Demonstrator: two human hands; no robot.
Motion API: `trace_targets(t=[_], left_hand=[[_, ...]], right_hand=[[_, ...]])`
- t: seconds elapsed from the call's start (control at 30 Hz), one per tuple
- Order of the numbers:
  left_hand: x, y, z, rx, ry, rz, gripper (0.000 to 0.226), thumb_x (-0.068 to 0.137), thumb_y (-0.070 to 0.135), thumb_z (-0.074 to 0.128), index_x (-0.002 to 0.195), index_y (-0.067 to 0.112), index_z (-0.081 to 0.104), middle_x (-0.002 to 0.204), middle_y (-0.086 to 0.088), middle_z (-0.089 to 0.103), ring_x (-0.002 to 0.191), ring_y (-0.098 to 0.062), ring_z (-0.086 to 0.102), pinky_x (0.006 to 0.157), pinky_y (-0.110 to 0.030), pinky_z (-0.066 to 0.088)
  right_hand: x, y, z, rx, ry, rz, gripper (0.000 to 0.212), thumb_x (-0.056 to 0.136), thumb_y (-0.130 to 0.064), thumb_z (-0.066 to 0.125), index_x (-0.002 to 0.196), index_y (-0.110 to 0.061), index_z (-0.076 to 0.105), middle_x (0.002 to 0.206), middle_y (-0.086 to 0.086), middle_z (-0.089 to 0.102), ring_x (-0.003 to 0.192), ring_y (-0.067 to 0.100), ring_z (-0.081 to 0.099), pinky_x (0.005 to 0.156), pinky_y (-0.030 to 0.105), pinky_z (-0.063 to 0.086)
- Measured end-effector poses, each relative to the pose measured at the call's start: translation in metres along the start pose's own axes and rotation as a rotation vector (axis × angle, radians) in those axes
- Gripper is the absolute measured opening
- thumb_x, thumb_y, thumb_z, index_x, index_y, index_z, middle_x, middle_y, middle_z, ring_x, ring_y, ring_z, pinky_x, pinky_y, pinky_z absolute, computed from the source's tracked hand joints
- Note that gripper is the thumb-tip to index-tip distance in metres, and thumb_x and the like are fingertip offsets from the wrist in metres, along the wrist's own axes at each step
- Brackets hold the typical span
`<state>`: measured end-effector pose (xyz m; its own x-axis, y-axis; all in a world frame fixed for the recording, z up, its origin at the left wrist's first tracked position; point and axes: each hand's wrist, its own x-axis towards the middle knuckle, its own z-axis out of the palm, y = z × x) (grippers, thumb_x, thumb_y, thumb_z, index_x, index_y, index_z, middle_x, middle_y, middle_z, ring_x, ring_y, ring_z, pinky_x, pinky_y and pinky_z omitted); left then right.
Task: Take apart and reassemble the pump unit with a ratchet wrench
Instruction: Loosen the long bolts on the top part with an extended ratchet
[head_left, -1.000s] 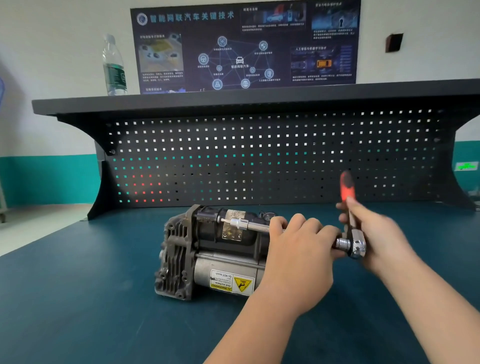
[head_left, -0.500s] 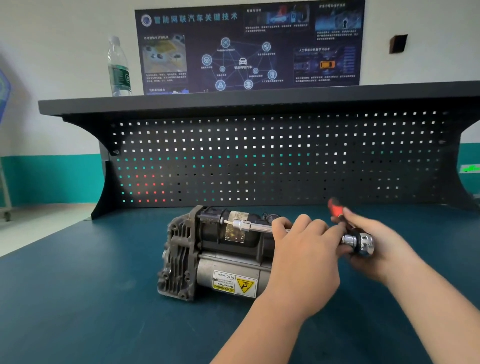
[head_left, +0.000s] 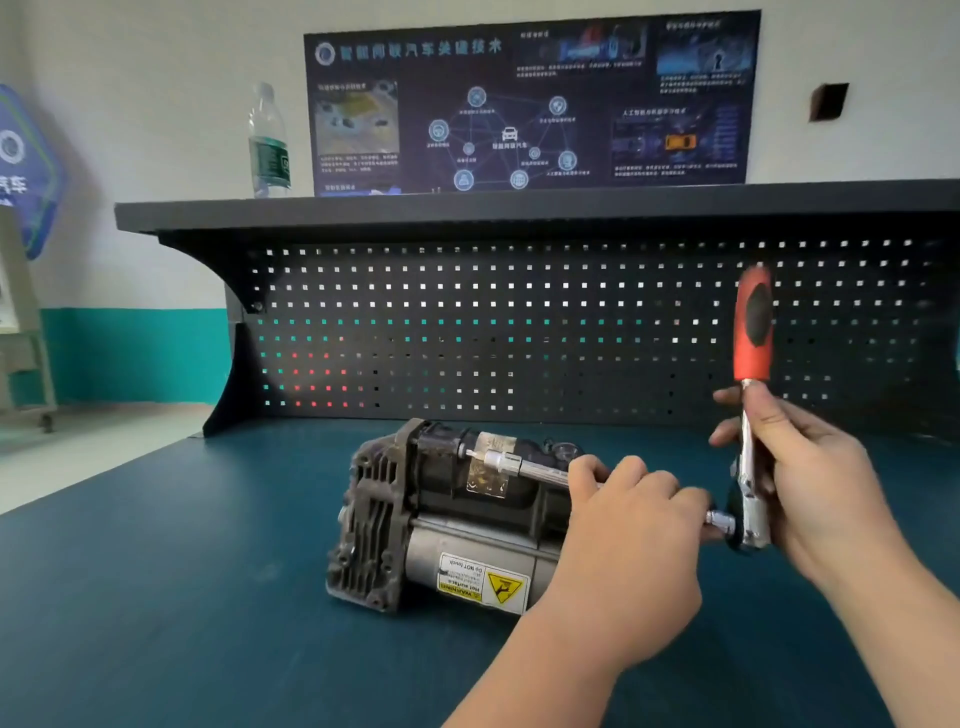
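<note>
Grimy grey pump unit on its side; red-handled ratchet wrench upright, extension bar into pump.

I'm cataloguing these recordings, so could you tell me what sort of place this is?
Probably an automotive training workshop: a workbench with a perforated tool board, a car-technology poster on the wall, and a pump unit under a ratchet wrench.

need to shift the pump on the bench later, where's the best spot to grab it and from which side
Probably the ribbed metal end of the pump, taken from the left: it faces the open bench, and its fins and flat edges give fingers purchase. The round motor body carries a hot-surface warning label, and the right end is taken up by the left hand and the wrench.
</note>
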<state>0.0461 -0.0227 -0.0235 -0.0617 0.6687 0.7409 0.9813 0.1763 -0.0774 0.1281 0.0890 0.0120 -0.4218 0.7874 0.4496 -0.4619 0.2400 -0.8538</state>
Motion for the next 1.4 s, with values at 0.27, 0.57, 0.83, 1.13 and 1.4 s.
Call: trace_targets(t=[0.27,0.57,0.83,1.13,1.4], left_hand=[[0.001,0.003,-0.002,0.057,0.065,-0.011,0.015,0.080,0.029,0.062,0.095,0.030,0.063,0.081,0.013,0.059,0.080,-0.015,0.047,0.079,-0.032,0.020],[0.003,0.001,0.000,0.006,0.087,-0.031,0.019,0.096,0.032,0.044,0.097,0.022,0.060,0.087,0.006,0.058,0.083,-0.019,0.038,0.083,-0.039,0.022],[0.001,0.003,0.000,0.020,0.086,-0.022,0.013,0.091,0.030,0.050,0.094,0.025,0.062,0.083,0.009,0.060,0.082,-0.018,0.043,0.080,-0.035,0.018],[0.002,0.005,-0.004,0.134,-0.014,0.036,0.012,0.087,0.024,0.052,0.098,0.021,0.057,0.088,0.005,0.059,0.082,-0.021,0.046,0.074,-0.036,0.022],[0.003,0.006,-0.006,0.041,0.020,0.020,0.013,0.089,0.023,0.051,0.100,0.023,0.059,0.087,0.008,0.058,0.082,-0.018,0.044,0.074,-0.030,0.014]], right_hand=[[0.000,0.019,0.005,0.284,-0.017,0.588,0.027,0.093,-0.033,0.056,0.087,-0.008,0.063,0.059,-0.003,0.059,0.035,0.008,0.052,0.033,0.014,0.039],[-0.001,-0.008,0.000,0.046,-0.079,-0.216,0.031,0.073,-0.054,0.062,0.082,-0.027,0.076,0.063,-0.002,0.067,0.037,0.003,0.035,0.036,0.014,0.027],[0.001,0.021,0.002,0.189,0.026,0.485,0.026,0.089,-0.034,0.061,0.084,-0.009,0.066,0.059,-0.003,0.059,0.036,0.006,0.052,0.033,0.015,0.039],[0.003,0.000,0.003,0.043,0.031,-0.063,0.025,0.086,-0.046,0.059,0.079,-0.028,0.074,0.062,-0.006,0.064,0.046,0.002,0.043,0.046,0.018,0.038],[0.001,0.004,0.001,0.066,0.091,0.199,0.027,0.090,-0.040,0.059,0.077,-0.020,0.070,0.062,-0.004,0.059,0.041,0.005,0.044,0.039,0.016,0.036]])
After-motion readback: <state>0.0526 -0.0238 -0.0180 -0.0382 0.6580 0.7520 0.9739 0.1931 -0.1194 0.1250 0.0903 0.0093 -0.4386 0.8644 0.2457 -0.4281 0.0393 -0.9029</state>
